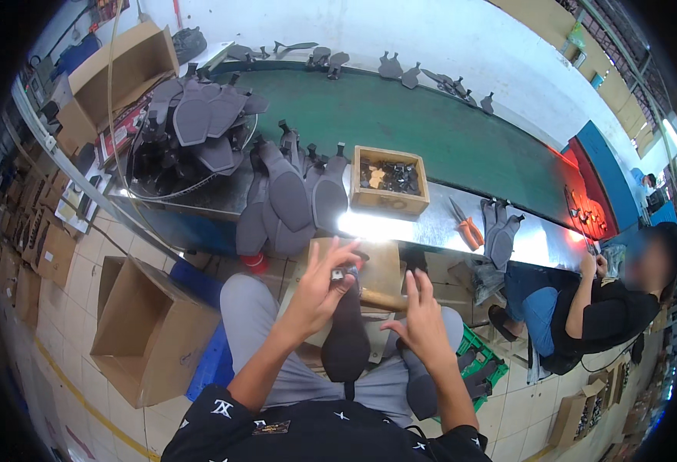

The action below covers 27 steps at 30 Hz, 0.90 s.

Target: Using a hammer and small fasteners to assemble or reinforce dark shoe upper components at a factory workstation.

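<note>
A dark grey heeled shoe sole [346, 339] lies lengthwise above my lap, its wide end toward me. My left hand [314, 296] is closed around its heel end, thumb and fingers pinched there, and a small pale, shiny piece shows between them. Part of the heel is hidden by those fingers. To the right, my right hand [423, 319] is open, thumb and fingers apart, holding nothing. Just left of its fingers a wooden handle [383, 299], like a hammer's, lies across a pale work block [381, 258]; its head is not visible.
Heeled soles [288, 192] are heaped on the metal bench edge, beside a wooden box [388, 202] of small dark pieces and orange-handled pliers [469, 231]. Behind runs a green conveyor belt [431, 115]. A cardboard box [150, 331] stands left; a co-worker [608, 308] sits right.
</note>
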Motion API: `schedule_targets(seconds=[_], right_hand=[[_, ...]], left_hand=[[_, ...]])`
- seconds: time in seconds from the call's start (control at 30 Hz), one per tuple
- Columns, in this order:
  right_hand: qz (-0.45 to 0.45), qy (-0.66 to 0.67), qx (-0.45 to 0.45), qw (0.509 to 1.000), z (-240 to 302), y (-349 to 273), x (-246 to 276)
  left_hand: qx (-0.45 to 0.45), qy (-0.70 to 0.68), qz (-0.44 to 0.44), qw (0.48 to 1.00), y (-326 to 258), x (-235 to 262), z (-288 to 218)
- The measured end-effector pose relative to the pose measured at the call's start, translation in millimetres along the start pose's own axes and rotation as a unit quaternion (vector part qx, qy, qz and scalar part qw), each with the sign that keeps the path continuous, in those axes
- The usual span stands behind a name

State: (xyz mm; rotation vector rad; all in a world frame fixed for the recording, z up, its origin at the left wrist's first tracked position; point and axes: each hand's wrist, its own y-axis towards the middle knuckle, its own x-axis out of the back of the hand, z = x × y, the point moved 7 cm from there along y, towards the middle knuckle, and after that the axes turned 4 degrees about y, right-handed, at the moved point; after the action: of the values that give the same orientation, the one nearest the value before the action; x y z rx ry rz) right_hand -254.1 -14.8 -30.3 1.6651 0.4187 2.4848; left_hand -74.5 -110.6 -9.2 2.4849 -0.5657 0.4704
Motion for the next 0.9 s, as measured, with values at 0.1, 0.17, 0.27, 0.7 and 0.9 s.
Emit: schedule_targets(seconds=[0.1, 0.17, 0.27, 0.7, 0.9], right_hand=[[0.04, -0.066, -0.036, 0.996, -22, -20, 0], [0.097, -0.098, 0.025, 0.99, -39, -46, -12], [0.046, -0.033, -0.05, 0.997, -58, -73, 0], [-0.224, 0.46, -0.433, 0.742, -77, -210, 0], [-0.234, 0.525, -0.409, 0.709, -71, -200, -8]], left_hand=[[0.069, -0.087, 0.012, 0.994, -4, -14, 28], [0.074, -0.141, 0.014, 0.987, 0, -20, 28], [0.05, -0.094, 0.027, 0.994, 12, -27, 40], [-0.068, 0.246, 0.011, 0.967, 206, -72, 95], [-0.007, 0.299, 0.153, 0.942, 261, -149, 143]])
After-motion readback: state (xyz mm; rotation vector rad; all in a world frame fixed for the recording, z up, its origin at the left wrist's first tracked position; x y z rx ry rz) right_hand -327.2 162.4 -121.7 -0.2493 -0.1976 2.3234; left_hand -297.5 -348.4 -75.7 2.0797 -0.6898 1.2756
